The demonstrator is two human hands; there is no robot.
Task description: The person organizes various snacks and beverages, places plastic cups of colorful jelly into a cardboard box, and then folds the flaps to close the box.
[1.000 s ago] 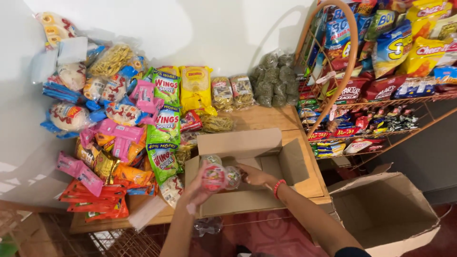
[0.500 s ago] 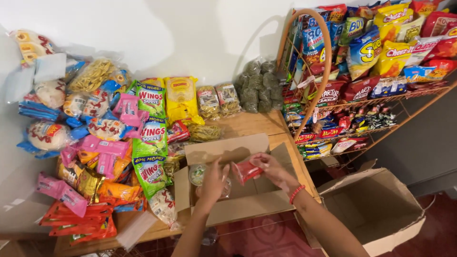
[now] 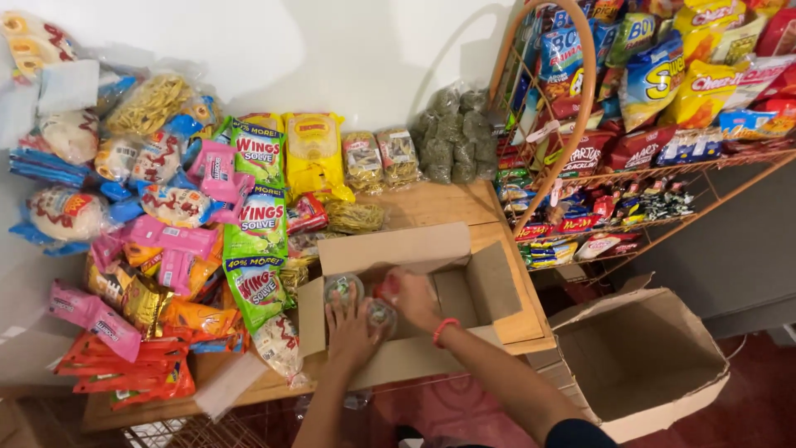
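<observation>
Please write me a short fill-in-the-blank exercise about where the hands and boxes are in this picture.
1. Both hands, the left hand and the right hand, reach into the open ____ box on the wooden table.
2. The right wrist wears a ____ band.
3. A second, empty cardboard box stands on the ____, below the snack rack.
4. The left hand rests on a small round clear ____.

Missing words: cardboard; red; floor; container

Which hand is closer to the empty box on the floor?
The right hand. It is inside the open box on the table, on the side toward the empty floor box. The left hand is farther away.
</observation>
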